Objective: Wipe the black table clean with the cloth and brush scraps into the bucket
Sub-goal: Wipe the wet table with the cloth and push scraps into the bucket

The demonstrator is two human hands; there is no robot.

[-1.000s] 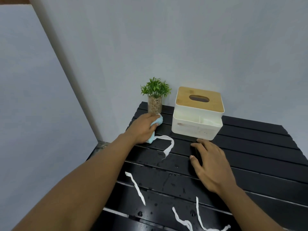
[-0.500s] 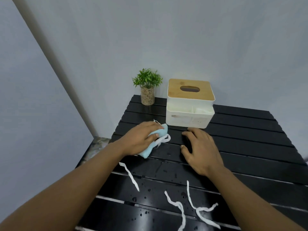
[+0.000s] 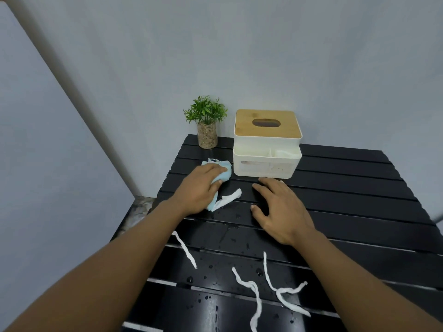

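the left hand point(image 3: 202, 188) sits at about ten o'clock on the black table point(image 3: 347, 188), its fingers curled over a bunched light-blue cloth point(image 3: 225, 172) and bearing it down on the slats, likely so the wad keeps contact across the gaps. a white scrap point(image 3: 229, 198) touches the cloth at its five o'clock, well placed to be dragged along with it. the right hand point(image 3: 280, 207) rests flat near the table's centre, fingers spread and holding nothing, probably as a brace. three more paper strips point(image 3: 185, 251) lie toward six o'clock among water droplets, not yet gathered. a tissue box point(image 3: 267, 142) at twelve and a potted plant point(image 3: 206, 123) at eleven stand by the wall. the bucket is not in view.
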